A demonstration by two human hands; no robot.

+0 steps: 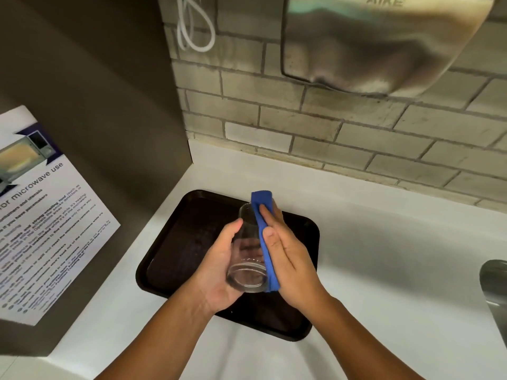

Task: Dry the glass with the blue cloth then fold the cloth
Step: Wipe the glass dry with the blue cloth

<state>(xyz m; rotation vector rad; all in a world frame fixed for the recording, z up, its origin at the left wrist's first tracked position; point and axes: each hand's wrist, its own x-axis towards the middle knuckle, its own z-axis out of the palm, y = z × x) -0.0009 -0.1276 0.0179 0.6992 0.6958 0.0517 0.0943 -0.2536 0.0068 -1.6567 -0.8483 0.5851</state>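
A clear drinking glass [247,256] lies tilted in my left hand [219,267], its base toward me and its mouth pointing away. My left fingers wrap it from the left and below. The blue cloth [264,237] is pressed flat along the glass's right side by my right hand [288,253], whose fingers lie stretched over the cloth. The cloth's far end sticks out past my fingertips. Both hands hover above a dark brown tray [175,242].
The tray sits on a white counter [384,256] against a tiled wall. A dark cabinet side with a microwave notice [41,215] stands at the left. A steel hand dryer [378,42] hangs above. A metal fixture [493,286] shows at the right edge.
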